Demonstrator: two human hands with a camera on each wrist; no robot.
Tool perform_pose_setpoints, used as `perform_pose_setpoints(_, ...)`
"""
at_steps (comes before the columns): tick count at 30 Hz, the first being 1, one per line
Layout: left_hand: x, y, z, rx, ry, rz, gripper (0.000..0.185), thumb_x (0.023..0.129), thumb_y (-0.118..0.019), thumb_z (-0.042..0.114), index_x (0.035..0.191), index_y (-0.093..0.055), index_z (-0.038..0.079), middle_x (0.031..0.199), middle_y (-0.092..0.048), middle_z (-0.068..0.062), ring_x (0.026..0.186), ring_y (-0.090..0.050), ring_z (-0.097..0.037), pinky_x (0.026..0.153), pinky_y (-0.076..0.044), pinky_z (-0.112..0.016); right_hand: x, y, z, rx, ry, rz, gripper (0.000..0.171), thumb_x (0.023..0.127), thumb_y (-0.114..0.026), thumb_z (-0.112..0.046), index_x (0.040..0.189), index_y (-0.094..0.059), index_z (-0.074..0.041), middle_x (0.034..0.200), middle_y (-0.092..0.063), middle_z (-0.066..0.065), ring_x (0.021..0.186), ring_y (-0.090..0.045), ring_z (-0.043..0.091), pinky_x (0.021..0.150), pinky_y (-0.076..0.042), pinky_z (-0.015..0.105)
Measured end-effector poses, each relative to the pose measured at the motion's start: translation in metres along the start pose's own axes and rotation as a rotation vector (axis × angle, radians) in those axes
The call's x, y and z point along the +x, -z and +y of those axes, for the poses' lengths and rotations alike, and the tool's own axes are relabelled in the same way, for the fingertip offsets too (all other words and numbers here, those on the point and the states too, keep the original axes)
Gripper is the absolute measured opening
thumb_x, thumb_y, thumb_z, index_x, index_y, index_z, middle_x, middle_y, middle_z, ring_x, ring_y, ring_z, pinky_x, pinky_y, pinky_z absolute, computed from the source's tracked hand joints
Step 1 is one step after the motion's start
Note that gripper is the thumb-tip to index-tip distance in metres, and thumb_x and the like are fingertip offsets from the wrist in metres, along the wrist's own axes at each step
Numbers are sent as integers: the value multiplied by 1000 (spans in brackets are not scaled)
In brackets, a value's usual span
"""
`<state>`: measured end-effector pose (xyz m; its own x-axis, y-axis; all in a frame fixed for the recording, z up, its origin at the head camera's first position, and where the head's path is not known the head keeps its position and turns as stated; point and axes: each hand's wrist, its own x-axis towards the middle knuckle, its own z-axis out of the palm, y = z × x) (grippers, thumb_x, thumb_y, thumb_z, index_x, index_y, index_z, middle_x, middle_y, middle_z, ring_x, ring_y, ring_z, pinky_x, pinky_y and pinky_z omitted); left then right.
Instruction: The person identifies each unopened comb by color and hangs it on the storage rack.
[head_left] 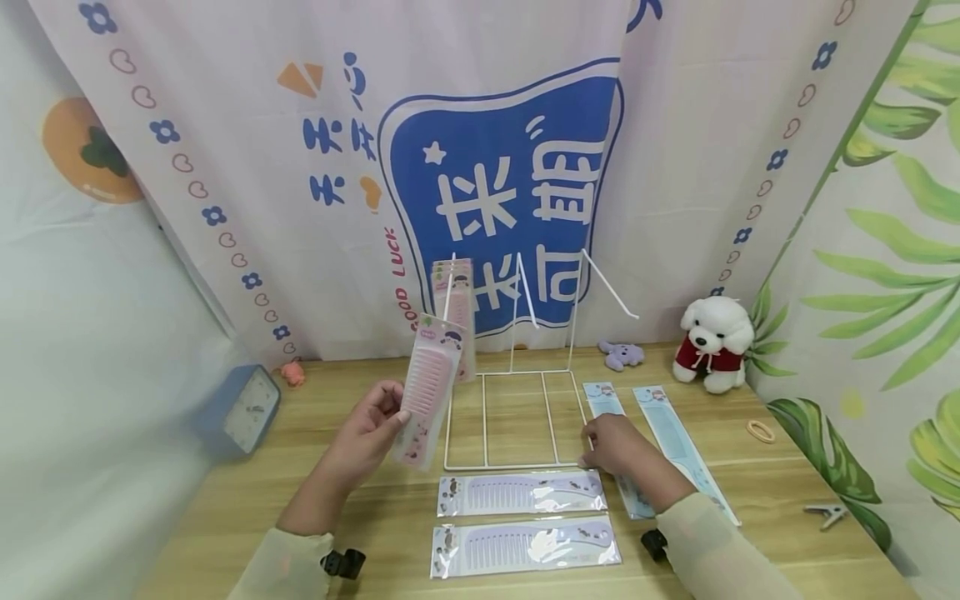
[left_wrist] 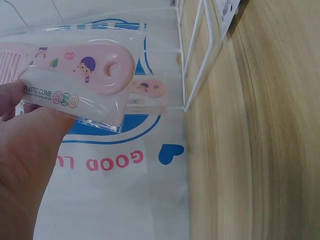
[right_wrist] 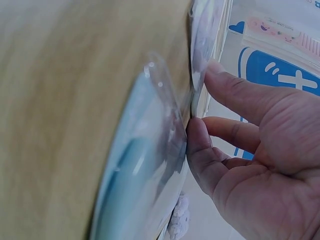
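Note:
My left hand pinches a packaged pink comb by its lower left edge, tilted upright in front of a white wire display rack. The top of its package overlaps the tip of the rack's left hook in the head view. Several pink comb packs hang farther back on that hook. My right hand grips the rack's front right corner with thumb and fingertips. Near it lie a packaged purple comb and a packaged blue comb, the latter partly hidden under the wrist.
Another purple comb pack lies at the front, and a second blue one to the right. The middle hook and right hook hold nothing. Around stand a blue clock, a plush dog, a purple toy and a clip.

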<state>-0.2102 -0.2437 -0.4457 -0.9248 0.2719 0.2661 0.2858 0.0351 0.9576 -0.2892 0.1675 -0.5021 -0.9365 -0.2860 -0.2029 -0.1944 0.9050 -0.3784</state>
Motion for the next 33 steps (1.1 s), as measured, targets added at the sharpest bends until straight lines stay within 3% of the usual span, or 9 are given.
perform_pose_setpoints(9, 2, -1, -3, 8, 0, 10, 21, 113, -52, 0, 129, -40, -7, 120, -60, 1, 113, -62, -7, 96, -59, -23, 1, -1, 0, -2, 9, 2, 46, 90, -92, -24, 127, -77, -1, 98, -70, 4, 86, -60, 19, 80, -57, 41)
perform_pose_setpoints(25, 4, -8, 2, 44, 116, 143, 25, 112, -52, -3, 134, -43, -6, 126, -59, -9, 114, -61, -12, 97, -58, -22, -1, 0, -1, 8, 11, 3, 45, 90, -92, -24, 126, -77, 0, 97, -69, 4, 86, -60, 19, 80, -57, 41)
perform_pose_setpoints(33, 17, -17, -2, 79, 203, 253, 25, 110, -53, -3, 135, -48, 0, 130, -60, -17, 117, -59, -19, 96, -56, -21, 1, -1, 1, 12, -5, -3, 46, 90, -91, -24, 128, -77, -1, 99, -70, 4, 87, -61, 19, 82, -58, 42)
